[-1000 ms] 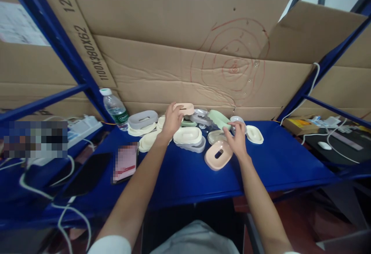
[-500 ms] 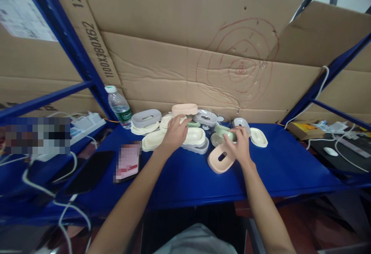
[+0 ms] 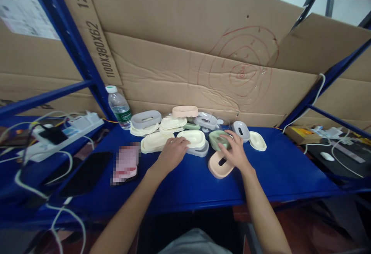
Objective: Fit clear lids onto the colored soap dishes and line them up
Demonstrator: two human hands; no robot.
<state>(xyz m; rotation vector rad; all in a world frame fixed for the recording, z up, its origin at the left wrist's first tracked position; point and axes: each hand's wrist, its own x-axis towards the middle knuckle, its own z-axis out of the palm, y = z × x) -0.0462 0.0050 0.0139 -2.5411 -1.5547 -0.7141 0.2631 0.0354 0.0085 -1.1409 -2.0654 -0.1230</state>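
Note:
My left hand [image 3: 173, 153] has its fingers curled at the left end of a cream oval soap dish [image 3: 193, 138], which lies over a grey one [image 3: 199, 151]. With thumb and fingers, my right hand [image 3: 237, 151] grips the right edge of a green soap dish [image 3: 216, 140]. Below that sits a peach slotted piece [image 3: 218, 166], partly behind my right hand. Another cream dish [image 3: 153, 143] lies left of my left hand. Behind my hands a peach piece [image 3: 184, 111] rests on the pile, with a cream one [image 3: 174, 122] near it.
A grey piece [image 3: 146, 119] sits beside a water bottle [image 3: 119, 107]. At right are a grey slotted piece [image 3: 240, 130] and a cream one [image 3: 257, 141]. A phone [image 3: 126, 163], a dark slab [image 3: 87, 173] and a power strip [image 3: 62, 136] with cables lie left. Cardboard [image 3: 174, 65] stands behind.
My left hand has moved down from the back pile to the cream dish. The green dish, tilted under my right hand before, now lies flatter and further left.

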